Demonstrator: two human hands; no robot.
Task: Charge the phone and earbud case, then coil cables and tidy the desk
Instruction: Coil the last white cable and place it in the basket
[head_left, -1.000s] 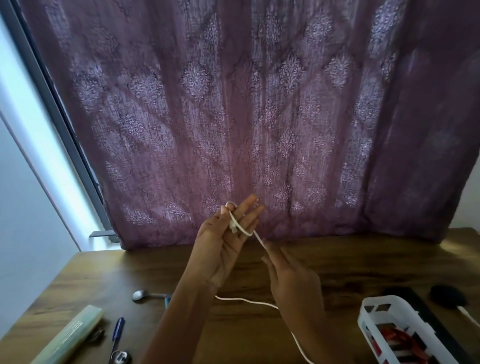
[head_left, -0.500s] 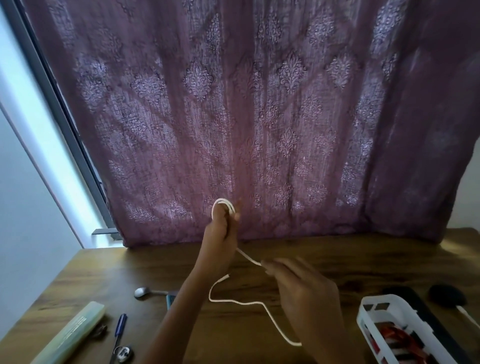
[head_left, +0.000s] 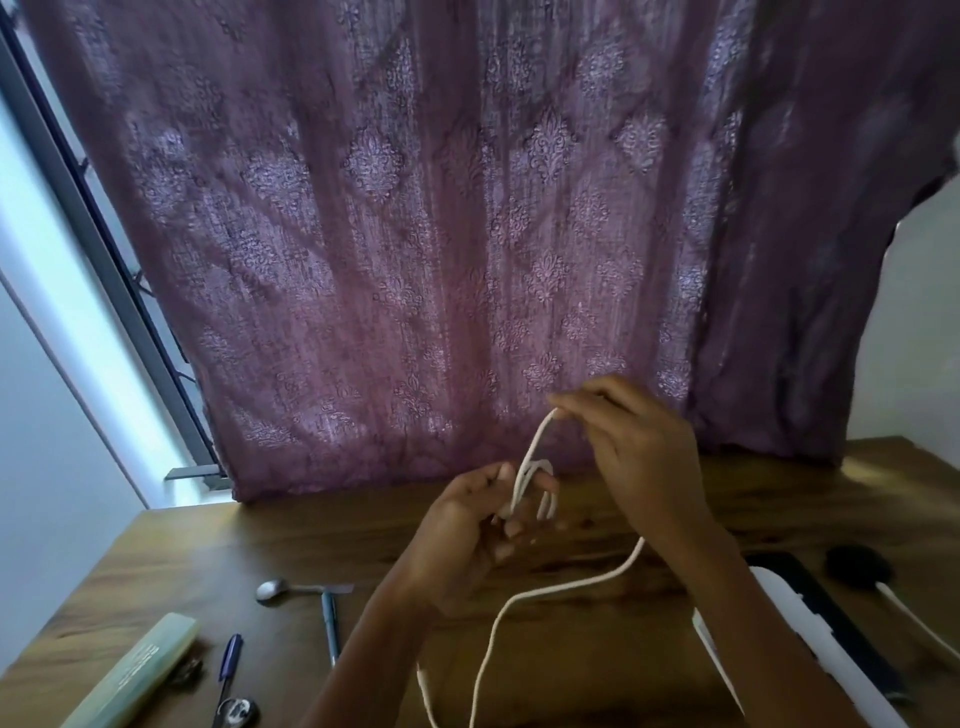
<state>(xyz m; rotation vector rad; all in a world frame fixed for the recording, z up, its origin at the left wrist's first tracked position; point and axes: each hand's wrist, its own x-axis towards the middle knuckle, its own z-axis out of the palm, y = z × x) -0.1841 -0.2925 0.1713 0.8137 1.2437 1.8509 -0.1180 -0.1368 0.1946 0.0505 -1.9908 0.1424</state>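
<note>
The person is in the step of coiling a white cable (head_left: 563, 586) above the wooden worktop (head_left: 311, 530), in front of a purple curtain (head_left: 467, 234). The left hand (head_left: 467, 535) is raised over the middle of the worktop, and its fingers are curled around a few small loops of the cable, so it works like a spool that gives the coil its shape. The right hand (head_left: 639, 457) is just beside it and a little higher and farther. Its fingertips pinch the cable and lift one strand up from the loops, probably to lead the next turn over the left fingers. The two hands are close but do not touch. The rest of the cable hangs slack from behind the right hand, lies in a curve on the near worktop and leaves the picture at the near edge, so it seems much of the length is not yet wound. On the near left lie a spoon (head_left: 272, 591) and a blue pen (head_left: 228, 662), which wait for tidying. On the right a white basket (head_left: 810, 639) stands partly behind the right forearm, and beside it is a small black round thing (head_left: 857, 566) with its own white lead; whether this is the earbud case cannot be told.
</note>
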